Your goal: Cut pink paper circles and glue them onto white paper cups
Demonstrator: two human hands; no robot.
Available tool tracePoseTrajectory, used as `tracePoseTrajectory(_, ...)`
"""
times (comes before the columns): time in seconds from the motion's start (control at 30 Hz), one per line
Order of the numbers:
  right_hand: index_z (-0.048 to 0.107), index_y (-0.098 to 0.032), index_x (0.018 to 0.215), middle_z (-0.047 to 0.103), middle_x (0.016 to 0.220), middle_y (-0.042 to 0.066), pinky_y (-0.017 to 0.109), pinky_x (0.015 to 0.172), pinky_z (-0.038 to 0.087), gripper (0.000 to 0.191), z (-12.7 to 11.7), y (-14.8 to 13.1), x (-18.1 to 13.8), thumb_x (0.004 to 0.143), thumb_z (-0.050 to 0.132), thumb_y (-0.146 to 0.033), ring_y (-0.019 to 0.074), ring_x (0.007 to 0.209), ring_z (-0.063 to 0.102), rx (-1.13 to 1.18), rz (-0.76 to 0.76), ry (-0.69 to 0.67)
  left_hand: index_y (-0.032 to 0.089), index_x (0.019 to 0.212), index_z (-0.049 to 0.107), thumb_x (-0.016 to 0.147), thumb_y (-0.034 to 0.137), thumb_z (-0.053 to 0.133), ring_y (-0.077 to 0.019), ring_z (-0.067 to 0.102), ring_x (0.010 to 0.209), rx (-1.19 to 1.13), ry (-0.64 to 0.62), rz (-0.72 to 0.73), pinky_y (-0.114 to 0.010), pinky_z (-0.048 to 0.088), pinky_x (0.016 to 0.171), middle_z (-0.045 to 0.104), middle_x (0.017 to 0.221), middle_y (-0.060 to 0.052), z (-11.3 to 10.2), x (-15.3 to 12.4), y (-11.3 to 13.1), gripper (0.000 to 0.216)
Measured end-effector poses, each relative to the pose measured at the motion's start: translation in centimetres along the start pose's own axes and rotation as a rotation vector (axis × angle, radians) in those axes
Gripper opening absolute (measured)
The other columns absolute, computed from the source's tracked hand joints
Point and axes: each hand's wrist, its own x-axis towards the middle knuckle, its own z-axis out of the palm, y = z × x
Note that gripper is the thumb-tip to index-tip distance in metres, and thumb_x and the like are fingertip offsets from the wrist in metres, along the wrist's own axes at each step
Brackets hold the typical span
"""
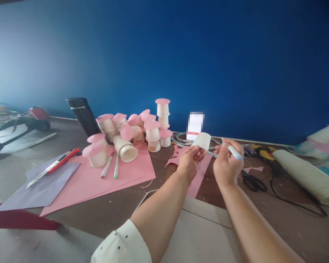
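My left hand [189,162] is closed on a white paper cup [203,141], tipped over with its side toward my right. A white marker with a pale blue end [235,153] is gripped in my right hand [227,166], its other end pointing at the cup a short way off. Beneath my left hand lie cut scraps of pink paper [178,157]. To the left stand several paper cups topped with pink paper discs [152,133], some stacked. A nested stack of cups [127,151] lies on its side, near a green-capped marker [116,166] and a brown-capped marker [107,166].
Pink sheets [120,186] and a grey-purple sheet [49,186] cover the left side, with a red utility knife [55,164] on top. A black flask [83,117] and lit phone [195,126] stand behind. Scissors [253,182], a black cable [285,206] and a long cup sleeve [304,175] lie right.
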Motion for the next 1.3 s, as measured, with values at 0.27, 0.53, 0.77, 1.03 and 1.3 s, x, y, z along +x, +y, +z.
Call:
tracePoseTrajectory(0.27,0.062,-0.018,0.088,0.067,0.07,0.002,0.027,0.051,0.051,0.04,0.9,1.9,0.5,0.078,0.064,-0.057,0.0163,0.057,0.063,0.368,0.636,-0.159,0.01,0.079,0.066,0.08,0.013,0.068,-0.0097,0.065,0.071,0.012,-0.069,-0.107,-0.02,0.054,0.072,0.066,0.073,-0.005,0.0,-0.5,0.0,0.004)
tracePoseTrajectory(0.53,0.066,-0.016,0.081,0.065,0.062,0.002,0.026,0.046,0.047,0.051,0.6,1.6,0.3,0.069,0.07,-0.065,0.0159,0.053,0.059,0.341,0.663,-0.198,0.01,0.079,0.068,0.076,0.022,0.075,-0.0125,0.066,0.075,0.114,-0.092,-0.114,-0.027,0.052,0.083,0.067,0.077,-0.006,0.0,-0.5,-0.5,0.014)
tracePoseTrajectory(0.77,0.064,-0.015,0.088,0.064,0.071,0.005,0.032,0.058,0.048,0.054,0.4,2.7,0.2,0.075,0.06,-0.068,0.0227,0.069,0.062,0.055,0.427,-0.14,0.009,0.077,0.07,0.063,0.024,0.084,-0.0146,0.065,0.079,0.261,-0.219,-0.111,-0.035,0.046,0.098,0.068,0.078,-0.007,-0.1,-0.4,-1.0,0.025)
tracePoseTrajectory(1.03,0.055,-0.016,0.12,0.065,0.106,0.014,0.04,0.08,0.052,0.046,0.1,1.0,0.1,0.089,0.051,-0.051,0.0232,0.088,0.067,-0.064,0.138,0.017,0.01,0.082,0.071,0.065,0.02,0.081,-0.014,0.064,0.078,0.166,-0.084,-0.032,-0.033,0.047,0.088,0.068,0.082,-0.006,-0.1,-0.1,-0.7,0.022)
tracePoseTrajectory(1.3,0.071,-0.017,0.101,0.072,0.086,0.01,0.037,0.079,0.052,0.037,-0.7,-1.2,-0.5,0.095,0.048,-0.047,0.0223,0.08,0.068,-0.144,-0.117,-0.19,0.014,0.089,0.074,0.065,0.032,0.082,-0.0122,0.063,0.078,0.241,-0.104,0.067,-0.027,0.045,0.081,0.069,0.087,-0.005,-0.8,0.6,-1.2,0.03)
